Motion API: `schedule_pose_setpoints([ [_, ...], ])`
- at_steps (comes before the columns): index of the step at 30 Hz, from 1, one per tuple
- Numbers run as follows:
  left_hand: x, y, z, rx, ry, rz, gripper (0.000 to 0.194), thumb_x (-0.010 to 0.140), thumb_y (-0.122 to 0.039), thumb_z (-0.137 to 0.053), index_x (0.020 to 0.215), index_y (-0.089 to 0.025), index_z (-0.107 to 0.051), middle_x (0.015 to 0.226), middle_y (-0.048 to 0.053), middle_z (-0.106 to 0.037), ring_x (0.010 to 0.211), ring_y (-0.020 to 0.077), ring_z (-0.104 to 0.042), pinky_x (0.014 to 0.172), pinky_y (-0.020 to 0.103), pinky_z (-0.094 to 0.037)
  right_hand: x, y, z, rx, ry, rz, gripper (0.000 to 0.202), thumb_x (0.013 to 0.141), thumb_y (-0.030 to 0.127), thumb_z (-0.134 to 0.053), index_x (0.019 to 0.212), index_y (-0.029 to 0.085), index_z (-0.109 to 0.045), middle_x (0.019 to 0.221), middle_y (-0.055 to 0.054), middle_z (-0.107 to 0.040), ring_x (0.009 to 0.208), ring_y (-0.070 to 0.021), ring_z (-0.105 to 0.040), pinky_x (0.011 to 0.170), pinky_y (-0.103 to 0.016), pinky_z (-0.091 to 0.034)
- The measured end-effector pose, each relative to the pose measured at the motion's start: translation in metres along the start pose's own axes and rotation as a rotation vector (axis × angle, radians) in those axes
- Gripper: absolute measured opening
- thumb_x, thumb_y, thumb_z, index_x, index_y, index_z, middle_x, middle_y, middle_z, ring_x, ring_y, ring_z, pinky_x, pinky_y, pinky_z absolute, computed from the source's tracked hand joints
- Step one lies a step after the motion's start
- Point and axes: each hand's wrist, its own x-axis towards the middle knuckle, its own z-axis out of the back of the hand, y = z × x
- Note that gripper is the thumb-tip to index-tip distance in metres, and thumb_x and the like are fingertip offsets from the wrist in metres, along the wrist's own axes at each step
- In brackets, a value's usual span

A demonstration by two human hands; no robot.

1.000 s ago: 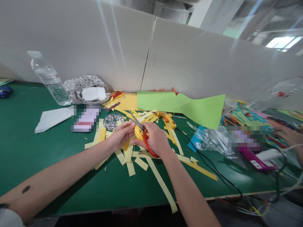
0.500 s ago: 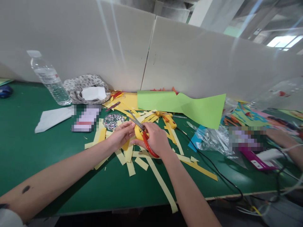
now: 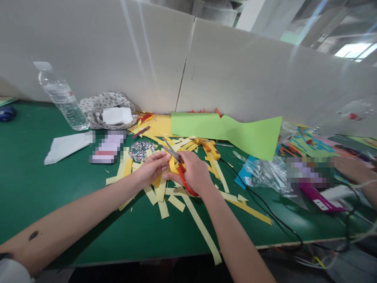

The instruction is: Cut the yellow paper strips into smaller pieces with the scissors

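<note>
right hand (image 3: 194, 171) grips red-handled scissors (image 3: 186, 182); left hand (image 3: 153, 167) pinches a yellow strip (image 3: 173, 166), which curls between both hands.

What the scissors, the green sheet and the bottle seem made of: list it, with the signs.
Scissors: blades probably steel, grey with a metallic sheen; handles likely plastic, smooth, glossy red.
Green sheet: matt, evenly coloured and softly curved; paper or thin foam, the look leaves it open.
Bottle: likely clear plastic, glossy, see-through, with highlights on its wall.
</note>
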Motion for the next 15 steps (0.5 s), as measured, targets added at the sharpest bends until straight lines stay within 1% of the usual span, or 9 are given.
schedule_pose_setpoints([
  [5, 0.0005, 0.0011, 0.0012, 0.001, -0.004, 0.002, 0.011, 0.071, -0.021, -0.071, 0.079, -0.015, -0.067, 0.078, 0.003, -0.069, 0.068, 0.0099, -0.064, 0.060, 0.017, -0.050, -0.0002, -0.0012, -0.0010, -0.023, 0.004, 0.003, 0.051, 0.070, 0.066, -0.054, 0.095, 0.021, -0.051, 0.085, -0.005, -0.059, 0.080, -0.0192, -0.054, 0.061, -0.027, -0.036],
  [8, 0.0011, 0.0021, 0.0029, -0.018, -0.025, -0.001, 0.012, 0.069, -0.020, -0.072, 0.080, -0.015, -0.067, 0.080, 0.003, -0.070, 0.069, 0.0100, -0.065, 0.063, 0.018, -0.050, -0.0006, -0.0027, -0.0016, -0.003, 0.010, 0.007, 0.053, 0.069, 0.067, -0.053, 0.095, 0.021, -0.051, 0.085, -0.005, -0.060, 0.079, -0.0189, -0.055, 0.061, -0.026, -0.036],
  [12, 0.0017, 0.0025, 0.0038, -0.018, -0.006, -0.004, 0.015, 0.069, -0.021, -0.072, 0.082, -0.014, -0.068, 0.080, 0.004, -0.070, 0.071, 0.0106, -0.066, 0.066, 0.019, -0.051, -0.0012, -0.0026, 0.0004, 0.012, 0.009, 0.011, 0.055, 0.069, 0.069, -0.052, 0.094, 0.020, -0.052, 0.084, -0.005, -0.061, 0.079, -0.0188, -0.056, 0.062, -0.026, -0.036],
  [15, 0.0020, 0.0021, 0.0026, -0.021, -0.019, -0.005, 0.015, 0.068, -0.021, -0.073, 0.080, -0.014, -0.068, 0.079, 0.003, -0.070, 0.070, 0.0107, -0.066, 0.067, 0.019, -0.052, -0.0010, -0.0020, 0.0016, 0.010, -0.001, 0.008, 0.056, 0.068, 0.070, -0.051, 0.092, 0.020, -0.053, 0.082, -0.004, -0.061, 0.076, -0.0184, -0.055, 0.062, -0.026, -0.036],
])
